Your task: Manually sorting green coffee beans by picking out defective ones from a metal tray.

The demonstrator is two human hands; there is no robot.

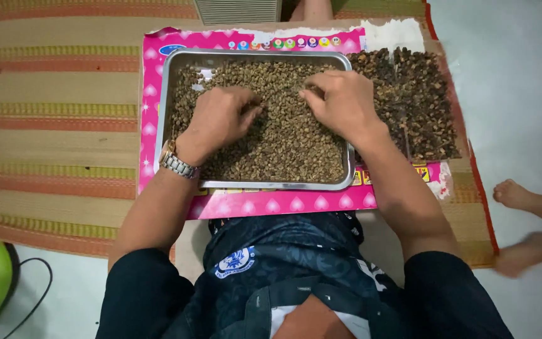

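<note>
Both grips half-curled, fingers down in beans (283, 135); left hand (221, 119), right hand (343, 100); tray (350, 164) long axis left-right.

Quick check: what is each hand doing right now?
Left hand: fingers curled into the beans in the metal tray; grip unclear.
Right hand: the same.

Shiny metal tray (164, 94), smooth-rimmed, heaped with matt, rough brown beans (283, 135). Glossy pink paper sheet (271, 204) beneath, torn along the top edge. Coarse woven mat (64, 125), striped, matt. Polished metal watch (175, 161). Darker, rough chips (418, 107) on clear plastic.
</note>
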